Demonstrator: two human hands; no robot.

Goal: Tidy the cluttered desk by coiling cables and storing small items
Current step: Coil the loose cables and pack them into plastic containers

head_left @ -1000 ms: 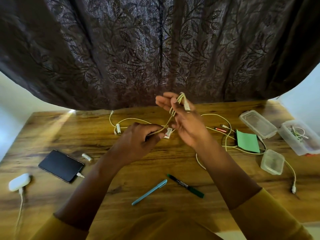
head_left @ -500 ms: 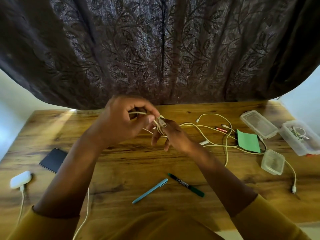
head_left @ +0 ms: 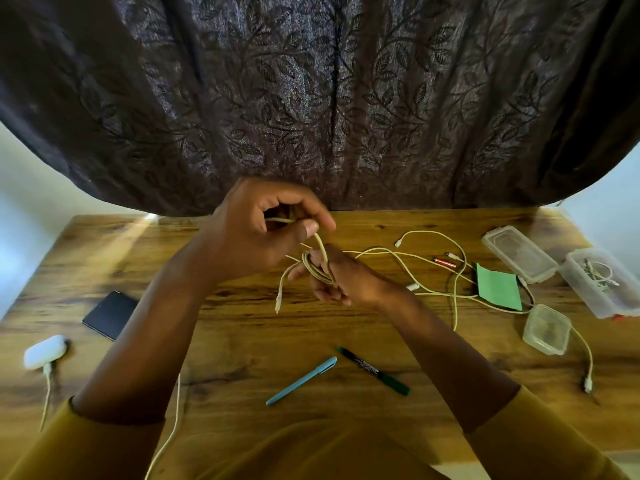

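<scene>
Centrally, above wooden tabletop [head_left: 242,341] toward far edge: left hand [head_left: 252,233] pinches thin cream charging cable [head_left: 320,249]; right hand [head_left: 341,277] curls round its coiled loops, plug end dangling.

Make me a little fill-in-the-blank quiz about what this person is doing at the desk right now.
1. The cream cable is being wound around the fingers of the ____ hand.
2. The left hand pinches the cable and holds it ____ the right hand.
3. The blue pen lies beside a ____ marker on the wooden desk.
4. The square sticky-note pad is coloured ____.

Missing words: right; above; green; green
</scene>
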